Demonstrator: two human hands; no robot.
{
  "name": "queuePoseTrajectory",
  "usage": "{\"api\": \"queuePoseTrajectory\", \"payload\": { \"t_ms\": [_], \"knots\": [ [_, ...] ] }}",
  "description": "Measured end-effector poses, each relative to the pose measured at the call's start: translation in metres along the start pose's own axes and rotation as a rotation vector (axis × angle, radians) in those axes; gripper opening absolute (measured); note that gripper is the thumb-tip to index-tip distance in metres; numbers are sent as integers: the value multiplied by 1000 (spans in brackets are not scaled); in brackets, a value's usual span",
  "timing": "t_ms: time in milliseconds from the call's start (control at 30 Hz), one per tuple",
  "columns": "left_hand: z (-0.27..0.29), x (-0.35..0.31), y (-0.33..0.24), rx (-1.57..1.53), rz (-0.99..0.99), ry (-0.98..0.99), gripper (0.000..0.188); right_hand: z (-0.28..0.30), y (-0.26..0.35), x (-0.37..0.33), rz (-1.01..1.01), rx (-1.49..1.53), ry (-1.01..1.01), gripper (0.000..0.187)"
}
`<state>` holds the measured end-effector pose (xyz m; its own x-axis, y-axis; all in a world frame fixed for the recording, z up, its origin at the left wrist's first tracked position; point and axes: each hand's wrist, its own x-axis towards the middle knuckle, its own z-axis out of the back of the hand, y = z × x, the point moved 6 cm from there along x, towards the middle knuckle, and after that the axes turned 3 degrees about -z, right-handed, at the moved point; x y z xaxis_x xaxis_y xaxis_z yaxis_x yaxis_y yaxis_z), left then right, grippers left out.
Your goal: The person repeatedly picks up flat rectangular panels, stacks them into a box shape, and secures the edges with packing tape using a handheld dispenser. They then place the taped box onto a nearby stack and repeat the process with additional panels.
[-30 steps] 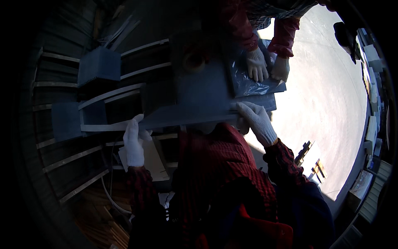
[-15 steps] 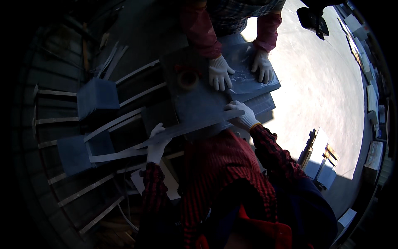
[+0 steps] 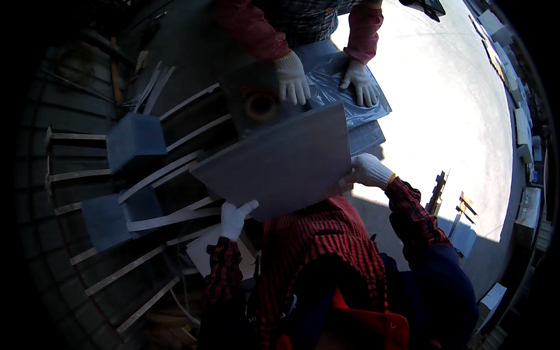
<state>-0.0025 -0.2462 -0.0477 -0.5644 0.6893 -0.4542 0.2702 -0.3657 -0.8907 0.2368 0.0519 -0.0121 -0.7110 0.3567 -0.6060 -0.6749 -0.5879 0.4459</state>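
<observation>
A flat grey rectangular panel (image 3: 280, 163) is held up tilted in front of me, its broad face toward me. My left hand (image 3: 234, 219), in a white glove, grips its lower left edge. Along the right edge, my gloved right hand (image 3: 368, 170) has its fingers closed on the panel. Behind it lies a plastic-wrapped stack (image 3: 329, 87) with a shiny film. A co-worker's gloved hands rest there, one (image 3: 293, 80) by the panel's upper edge and the other (image 3: 360, 84) flat on the film.
A roll of tape (image 3: 261, 107) sits on the work surface beside the wrapped stack. To the left, stacked blue-grey pieces (image 3: 137, 140) stand on a rack of metal bars (image 3: 195, 133). Boards (image 3: 528, 216) line the far right, past the sunlit floor (image 3: 443, 116).
The panel, seen nearly edge-on before, now turns its broad face toward me. My right hand moved right and down. The co-worker's hands shifted slightly up and left in view.
</observation>
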Motion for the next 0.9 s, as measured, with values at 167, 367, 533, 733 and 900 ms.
{"api": "queuePoseTrajectory", "payload": {
  "t_ms": [167,367,533,733,900],
  "knots": [
    [-60,7,-20,-493,-71,-55,39,8,-16,-57,-28,1050,-33,72],
    [-129,27,-17,-409,88,101,42,-4,-70,-97,-152,1267,-253,77],
    [-176,35,-21,-388,199,120,42,-3,-104,-113,-243,1308,-320,74],
    [-219,63,-40,-344,187,95,45,19,-161,-92,-272,1313,-276,74],
    [-251,83,-46,-382,175,19,46,53,-195,-65,-231,1317,-220,72]
  ]
}}
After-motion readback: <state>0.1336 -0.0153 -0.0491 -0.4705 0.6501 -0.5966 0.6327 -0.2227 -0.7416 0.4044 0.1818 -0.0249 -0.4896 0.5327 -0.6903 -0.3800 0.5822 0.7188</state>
